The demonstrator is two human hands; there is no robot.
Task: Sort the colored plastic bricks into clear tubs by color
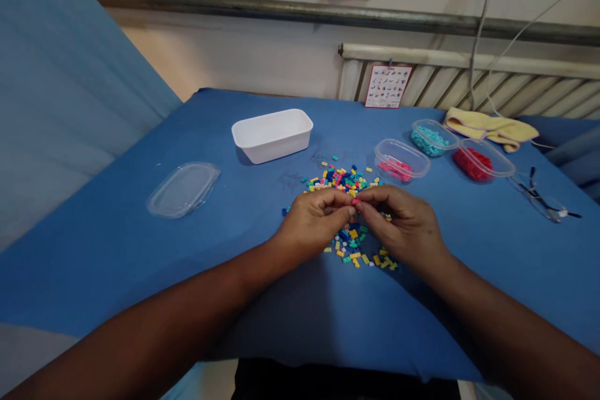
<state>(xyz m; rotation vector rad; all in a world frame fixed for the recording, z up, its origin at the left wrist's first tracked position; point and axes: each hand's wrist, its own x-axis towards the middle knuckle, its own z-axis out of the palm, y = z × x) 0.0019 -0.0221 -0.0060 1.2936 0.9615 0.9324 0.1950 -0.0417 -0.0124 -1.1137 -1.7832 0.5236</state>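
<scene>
A small pinkish-red building brick (356, 201) is pinched between my two hands, which meet above a loose pile of mixed bricks (354, 234). My left hand (319, 219) is closed, thumb and forefinger at the brick's left side. From the other side, my right hand (405, 219) grips it with thumb and forefinger. Yellow, green, blue, white and pink bricks lie scattered under and around both hands, and the hands hide part of the pile. Just behind my right hand stands a clear tub (403, 159) with pinkish-red bricks in it.
Farther right are a tub of turquoise bricks (430, 140), a tub of red bricks (475, 162), a yellow cloth (490, 127) and eyeglasses (544, 203). A white box (274, 137) stands behind the pile. Clear lids (185, 189) lie at left on the blue cover (117, 225).
</scene>
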